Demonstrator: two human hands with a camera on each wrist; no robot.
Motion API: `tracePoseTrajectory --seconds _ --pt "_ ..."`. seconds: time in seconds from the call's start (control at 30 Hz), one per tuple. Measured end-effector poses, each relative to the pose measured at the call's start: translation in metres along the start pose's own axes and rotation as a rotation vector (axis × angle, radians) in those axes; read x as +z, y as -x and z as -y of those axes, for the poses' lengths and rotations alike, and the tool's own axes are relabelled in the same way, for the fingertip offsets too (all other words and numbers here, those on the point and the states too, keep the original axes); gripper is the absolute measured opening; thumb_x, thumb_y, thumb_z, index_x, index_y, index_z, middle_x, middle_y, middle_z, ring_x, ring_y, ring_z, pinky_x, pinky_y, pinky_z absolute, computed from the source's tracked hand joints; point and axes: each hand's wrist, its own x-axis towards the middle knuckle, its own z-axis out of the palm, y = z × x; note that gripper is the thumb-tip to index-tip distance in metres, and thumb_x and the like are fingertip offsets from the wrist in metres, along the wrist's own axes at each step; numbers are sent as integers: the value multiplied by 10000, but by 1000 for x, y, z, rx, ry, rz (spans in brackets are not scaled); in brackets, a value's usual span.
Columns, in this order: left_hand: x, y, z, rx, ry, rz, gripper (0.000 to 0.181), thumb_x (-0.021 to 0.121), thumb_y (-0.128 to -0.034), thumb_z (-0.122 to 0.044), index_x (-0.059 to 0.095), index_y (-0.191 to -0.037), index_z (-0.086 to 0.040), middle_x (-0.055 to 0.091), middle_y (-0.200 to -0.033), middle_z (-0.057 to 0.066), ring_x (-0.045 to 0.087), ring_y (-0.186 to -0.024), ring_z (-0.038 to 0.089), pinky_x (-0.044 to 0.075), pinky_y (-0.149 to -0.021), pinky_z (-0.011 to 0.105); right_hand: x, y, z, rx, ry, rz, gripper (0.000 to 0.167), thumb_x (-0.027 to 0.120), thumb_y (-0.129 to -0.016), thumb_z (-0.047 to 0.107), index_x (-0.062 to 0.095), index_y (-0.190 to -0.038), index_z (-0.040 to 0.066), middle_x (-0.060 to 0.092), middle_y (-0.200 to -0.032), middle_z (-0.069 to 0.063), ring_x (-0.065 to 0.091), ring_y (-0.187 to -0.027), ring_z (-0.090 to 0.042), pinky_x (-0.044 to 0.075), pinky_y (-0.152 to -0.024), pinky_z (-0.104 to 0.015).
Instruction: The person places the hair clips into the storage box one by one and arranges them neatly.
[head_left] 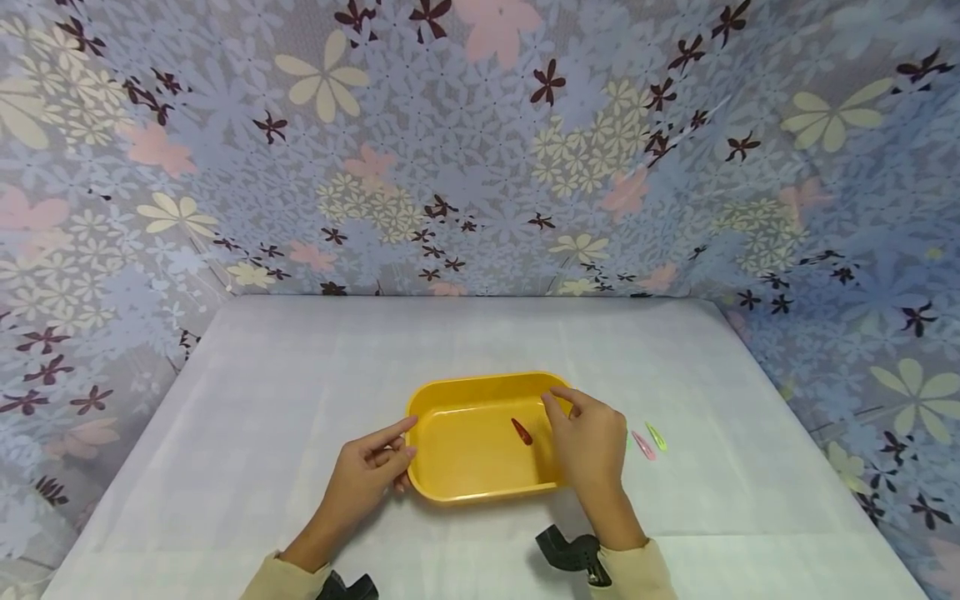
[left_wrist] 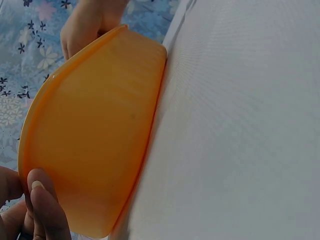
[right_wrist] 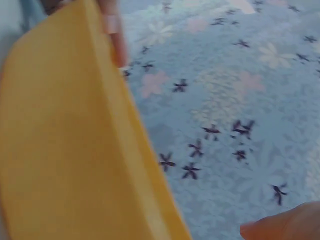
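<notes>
A yellow plastic tray (head_left: 480, 498) rests on the white-covered table, with one dark red hair clip (head_left: 522, 432) lying inside it, right of centre. My left hand (head_left: 367, 471) pinches the tray's left rim between thumb and fingers; in the left wrist view its fingertips (left_wrist: 42, 200) press on the outer wall. My right hand (head_left: 592, 433) hovers over the tray's right end, thumb and index finger bent towards each other, with nothing visible between them. In the right wrist view a fingertip (right_wrist: 280, 225) appears apart from the tray wall (right_wrist: 55, 130).
Right of the tray lie a pink hair clip (head_left: 643, 445) and a yellow-green hair clip (head_left: 656, 436). A sliver of green beside them is mostly hidden by my right hand. Flowered cloth (head_left: 480, 150) hangs behind and along the sides of the table (head_left: 300, 358).
</notes>
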Motion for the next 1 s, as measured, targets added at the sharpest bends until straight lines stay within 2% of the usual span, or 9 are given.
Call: tracePoseTrajectory --seconds 0.17,0.3,0.5,0.57,0.73,1.0 --pt "2 -1 0 6 11 3 481 704 -975 -70 565 -1419 53 574 -1002 190 640 -628 147 587 -552 270 -23 -8 -15 75 -35 -54 177 798 -919 208 826 -1012 60 398 -489 30 309 -388 -130 207 -367 -216" --pt "2 -1 -1 15 10 8 486 704 -977 -76 560 -1422 57 570 -999 189 642 -629 144 588 -551 273 -42 -12 -39 102 11 -102 190 784 -931 231 827 -1014 65 402 -491 18 315 -388 -144 212 -360 -232" --pt "-1 0 -1 34 -11 11 477 699 -980 -74 564 -1419 56 576 -1001 200 646 -628 147 591 -551 284 -66 -15 -78 163 84 -133 215 782 -932 236 821 -1030 49 403 -471 10 302 -384 -150 189 -355 -243" --pt "-2 -1 -1 38 -16 12 478 698 -982 -79 562 -1420 58 580 -1002 205 646 -629 147 591 -552 286 -72 -17 -87 162 102 -140 215 780 -933 231 820 -1032 44 417 -470 2 307 -384 -158 190 -360 -245" --pt "-3 -2 -2 28 -7 11 483 699 -983 -89 560 -1424 52 587 -1005 204 646 -633 147 591 -553 282 -82 -17 -106 164 134 -119 246 774 -937 245 813 -1048 29 433 -474 3 320 -394 -166 205 -376 -266" --pt "0 -1 -2 -19 0 -5 481 711 -977 -101 575 -1416 40 593 -988 179 644 -626 150 590 -553 273 -83 -5 -131 166 231 -13 302 785 -920 258 798 -1033 -22 417 -459 14 315 -399 -170 239 -398 -288"
